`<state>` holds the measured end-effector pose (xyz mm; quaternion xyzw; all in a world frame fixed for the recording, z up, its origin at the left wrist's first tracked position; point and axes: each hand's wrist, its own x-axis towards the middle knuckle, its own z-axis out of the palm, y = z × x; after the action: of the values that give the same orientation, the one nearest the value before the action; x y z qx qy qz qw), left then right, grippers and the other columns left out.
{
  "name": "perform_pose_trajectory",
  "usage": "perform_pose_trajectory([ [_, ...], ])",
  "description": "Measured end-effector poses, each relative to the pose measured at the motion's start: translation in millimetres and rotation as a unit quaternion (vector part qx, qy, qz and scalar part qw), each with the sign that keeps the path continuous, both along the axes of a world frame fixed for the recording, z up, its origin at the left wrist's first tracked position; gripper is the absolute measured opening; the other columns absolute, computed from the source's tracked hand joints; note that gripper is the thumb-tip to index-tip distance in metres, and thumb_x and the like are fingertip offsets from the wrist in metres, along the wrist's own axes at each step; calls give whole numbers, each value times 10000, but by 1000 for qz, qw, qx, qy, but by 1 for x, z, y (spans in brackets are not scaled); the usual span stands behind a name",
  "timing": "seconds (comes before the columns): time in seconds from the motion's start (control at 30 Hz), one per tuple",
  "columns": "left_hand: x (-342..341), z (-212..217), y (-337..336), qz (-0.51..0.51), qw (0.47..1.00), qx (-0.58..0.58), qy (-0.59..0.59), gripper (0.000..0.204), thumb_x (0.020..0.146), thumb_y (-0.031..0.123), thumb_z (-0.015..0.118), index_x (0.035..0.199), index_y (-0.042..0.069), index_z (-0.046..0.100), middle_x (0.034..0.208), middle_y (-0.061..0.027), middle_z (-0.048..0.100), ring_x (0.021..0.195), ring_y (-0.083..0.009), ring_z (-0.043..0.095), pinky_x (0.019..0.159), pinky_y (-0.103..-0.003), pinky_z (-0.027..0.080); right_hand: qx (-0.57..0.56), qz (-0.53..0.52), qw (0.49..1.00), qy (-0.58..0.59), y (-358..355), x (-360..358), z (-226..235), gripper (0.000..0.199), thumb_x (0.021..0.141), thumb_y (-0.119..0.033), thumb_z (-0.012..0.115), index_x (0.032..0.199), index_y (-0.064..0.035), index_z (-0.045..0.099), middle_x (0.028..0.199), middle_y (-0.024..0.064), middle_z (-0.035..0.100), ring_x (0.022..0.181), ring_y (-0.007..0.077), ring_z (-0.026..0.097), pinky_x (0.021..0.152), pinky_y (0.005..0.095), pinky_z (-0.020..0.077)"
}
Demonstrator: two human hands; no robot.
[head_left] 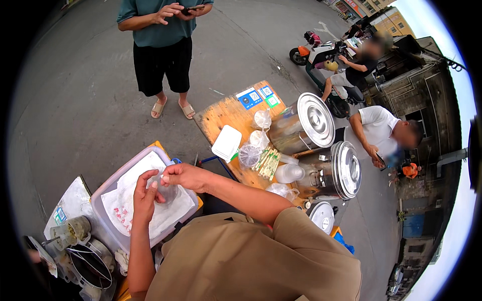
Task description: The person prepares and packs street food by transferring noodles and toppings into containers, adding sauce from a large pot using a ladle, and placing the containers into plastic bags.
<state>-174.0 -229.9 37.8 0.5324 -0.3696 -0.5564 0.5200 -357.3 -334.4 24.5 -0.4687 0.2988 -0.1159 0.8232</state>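
Observation:
My left hand (145, 198) and my right hand (184, 177) meet over a pale plastic tub (96, 201). Fingers of both hands are pinched at the upper part of a thin, see-through plastic bag (170, 192). The bag is so clear that its outline and any contents are hard to make out. Beneath it, a white cloth (142, 172) with pinkish-red print covers what the tub holds. My right forearm reaches across from the right, while my left arm comes up from the lower edge.
On the right, a wooden table (213, 119) carries two steel pots (296, 131), wrapped chopsticks (266, 164), a white container (227, 142) and plastic cups (289, 173). A jug (74, 232) and dark pot (90, 266) crowd the lower left. Someone holding a phone (193, 8) stands ahead.

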Motion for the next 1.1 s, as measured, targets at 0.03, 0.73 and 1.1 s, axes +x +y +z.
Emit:
perform_pose_trajectory([
  [0.03,-9,14,-6,7,1000,0,7,387,1006,155,567,1378,57,518,1147,-67,649,659,-99,615,618,-237,494,12,-33,999,2,-11,-13,7,205,1035,-257,622,1064,-63,680,997,-16,661,979,83,568,938,265,421],
  [0.73,-113,-70,45,126,964,232,38,209,1013,156,588,1199,62,601,1139,-58,673,828,-140,679,737,-259,511,-144,-252,937,197,-301,-256,-70,182,1048,-270,561,1042,-133,680,1008,-22,677,977,103,570,909,298,380],
  [1.1,-173,-71,34,127,954,267,60,216,1005,164,614,1184,44,627,1029,-32,680,815,-117,674,730,-243,502,-171,-308,900,259,-341,-302,-106,240,1047,-258,559,1094,-67,696,998,12,704,915,101,568,823,276,421],
])
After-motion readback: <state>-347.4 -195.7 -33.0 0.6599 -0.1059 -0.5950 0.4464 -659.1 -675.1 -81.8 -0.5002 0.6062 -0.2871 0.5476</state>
